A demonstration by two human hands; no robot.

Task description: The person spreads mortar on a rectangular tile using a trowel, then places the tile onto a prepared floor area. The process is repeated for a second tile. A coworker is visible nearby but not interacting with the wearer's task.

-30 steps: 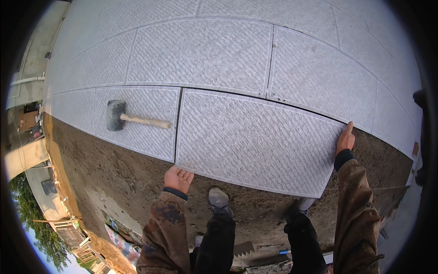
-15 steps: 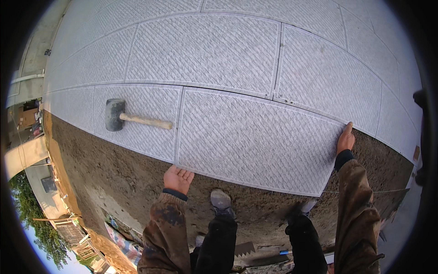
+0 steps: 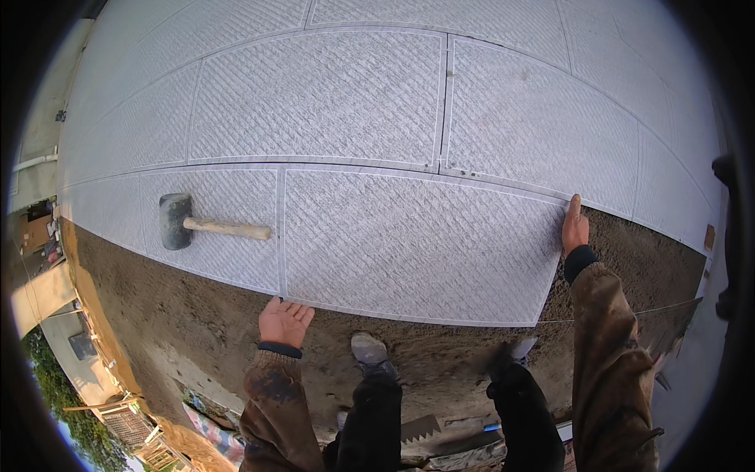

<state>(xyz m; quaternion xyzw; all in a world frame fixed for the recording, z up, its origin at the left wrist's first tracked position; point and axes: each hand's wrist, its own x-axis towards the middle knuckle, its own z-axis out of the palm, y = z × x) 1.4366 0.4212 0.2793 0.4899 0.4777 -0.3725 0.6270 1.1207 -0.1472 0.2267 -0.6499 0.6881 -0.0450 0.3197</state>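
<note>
A large grey paving slab (image 3: 417,244) with a ribbed face and pale border lies against other slabs. My left hand (image 3: 285,323) is palm up at its near left corner, fingers stretched out and fingertips at the edge. At its far right corner, my right hand (image 3: 576,230) is closed round the side edge, one finger pointing along the joint. How far the fingers reach beneath the slab is hidden. A mallet with a black head and wooden handle (image 3: 228,228) rests on the neighbouring slab (image 3: 236,263) to the left.
Rows of matching slabs (image 3: 314,94) stretch away at the far side. Bare brown soil (image 3: 181,291) borders the near edge, and my feet stand on it. A thin string (image 3: 661,309) runs over the soil at right. A toothed saw blade (image 3: 420,429) lies near my legs.
The view has turned slightly, so the slabs and mallet sit further left in the picture. Both hands stay at the same corners of the slab, and the mallet still lies on its neighbour.
</note>
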